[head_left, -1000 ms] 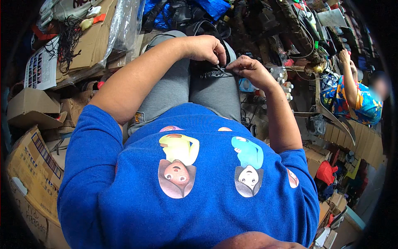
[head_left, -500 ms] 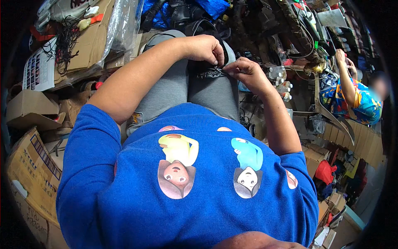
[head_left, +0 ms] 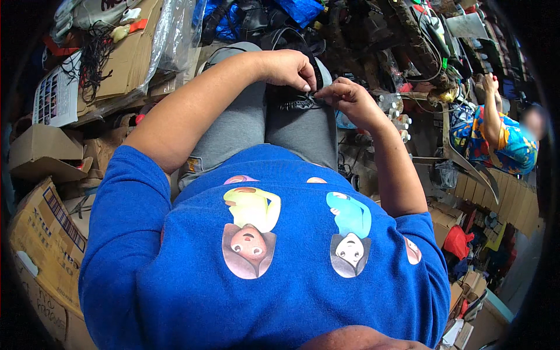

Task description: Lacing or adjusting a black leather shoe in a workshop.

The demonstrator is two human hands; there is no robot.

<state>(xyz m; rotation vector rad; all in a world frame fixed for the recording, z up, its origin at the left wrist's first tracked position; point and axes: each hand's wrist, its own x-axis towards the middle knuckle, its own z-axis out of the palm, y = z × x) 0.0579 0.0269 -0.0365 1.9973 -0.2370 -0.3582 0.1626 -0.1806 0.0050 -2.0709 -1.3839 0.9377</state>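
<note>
Across my grey-trousered lap lies a black shoe [head_left: 294, 105], its edge shiny and gathered into small pleats. My left hand [head_left: 290, 71] reaches over from the far side, thumb and fingers closed on the shoe's upper edge. Close beside it, my right hand [head_left: 350, 100] pinches with thumb and forefinger at the same edge. Whatever is between those right fingertips is too small to make out. Both fingertips nearly meet above the pleats, and my left fingers partly hide the shoe's far part.
Cardboard boxes [head_left: 46, 153] stack up at the left, below a cardboard sheet with black cords [head_left: 90, 70]. Several small bottles [head_left: 401, 119] stand right of my knee. Dark shoes and blue plastic [head_left: 297, 9] lie ahead. Another person in a colourful shirt [head_left: 504, 140] works at far right.
My right hand has shifted slightly, its fingertips a little higher and closer to my left fingers. My left hand stays put. The other person's hands have come together and lowered.
</note>
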